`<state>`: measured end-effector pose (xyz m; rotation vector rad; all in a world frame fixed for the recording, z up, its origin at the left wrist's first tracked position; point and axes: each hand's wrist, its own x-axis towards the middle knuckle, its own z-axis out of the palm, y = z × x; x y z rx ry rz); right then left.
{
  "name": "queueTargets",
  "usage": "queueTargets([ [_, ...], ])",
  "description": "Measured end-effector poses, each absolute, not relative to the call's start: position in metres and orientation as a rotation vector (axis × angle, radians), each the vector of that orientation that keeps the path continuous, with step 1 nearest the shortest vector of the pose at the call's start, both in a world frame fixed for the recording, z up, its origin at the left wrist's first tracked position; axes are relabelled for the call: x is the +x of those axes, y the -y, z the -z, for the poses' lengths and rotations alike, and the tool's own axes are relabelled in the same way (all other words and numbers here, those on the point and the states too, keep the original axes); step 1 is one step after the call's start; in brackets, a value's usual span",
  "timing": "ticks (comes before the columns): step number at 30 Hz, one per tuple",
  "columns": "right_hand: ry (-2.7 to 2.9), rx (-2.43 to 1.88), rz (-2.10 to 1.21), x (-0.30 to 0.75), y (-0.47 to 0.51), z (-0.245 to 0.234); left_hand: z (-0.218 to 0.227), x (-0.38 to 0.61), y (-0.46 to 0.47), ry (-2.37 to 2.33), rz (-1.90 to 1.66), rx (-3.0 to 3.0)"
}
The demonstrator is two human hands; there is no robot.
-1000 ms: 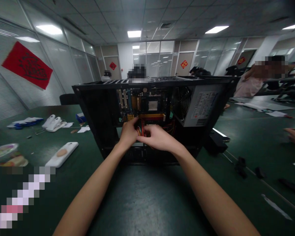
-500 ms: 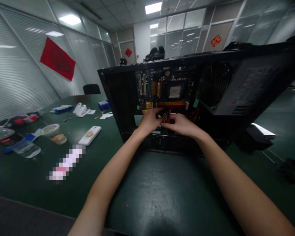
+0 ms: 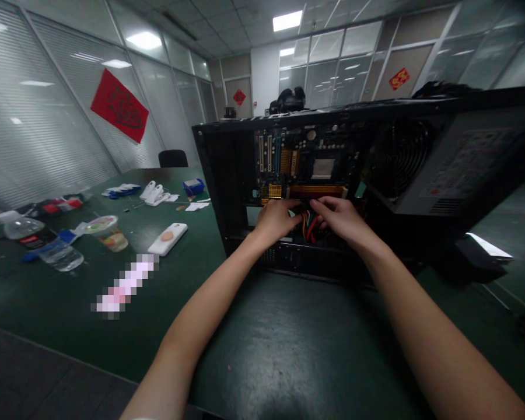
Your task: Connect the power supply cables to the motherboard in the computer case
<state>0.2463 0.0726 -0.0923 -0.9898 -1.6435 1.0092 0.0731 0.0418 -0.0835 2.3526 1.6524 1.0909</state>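
Observation:
A black computer case (image 3: 289, 265) stands on the table with its side open toward me. Inside it are the motherboard (image 3: 350, 137) and, at the right, a grey power supply (image 3: 468, 157). Below the memory slots (image 3: 317, 191), a bundle of coloured power cables (image 3: 308, 227) hangs between my hands. My left hand (image 3: 277, 221) is closed at the left of the bundle, its fingertips at the top of the cables. From the right, my right hand (image 3: 339, 217) pinches at the same spot with thumb and forefinger. The cable's plug is hidden by my fingers.
On the green table (image 3: 271, 344) to the left are a white phone (image 3: 168, 239), a plastic cup (image 3: 108, 233), a water bottle (image 3: 48, 242) and a blue box (image 3: 193, 186). A black box-like object (image 3: 472, 256) lies right of the case.
My right hand has shifted up along the cables, and more of the coloured wires shows below the fingers. My left hand stays beside the bundle. The whole view has swung slightly left.

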Motion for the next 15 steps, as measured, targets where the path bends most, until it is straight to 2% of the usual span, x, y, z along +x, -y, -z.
queueTargets([
  [5,1.704,-0.962,-1.033,0.2472,-0.0689,0.0912,0.0843,0.0717,-0.0439,-1.649,-1.051,2.375],
  [15,1.682,-0.989,-1.077,0.2493,-0.0694,0.0938,0.0822,0.0744,-0.0443,-1.309,-1.098,2.506],
])
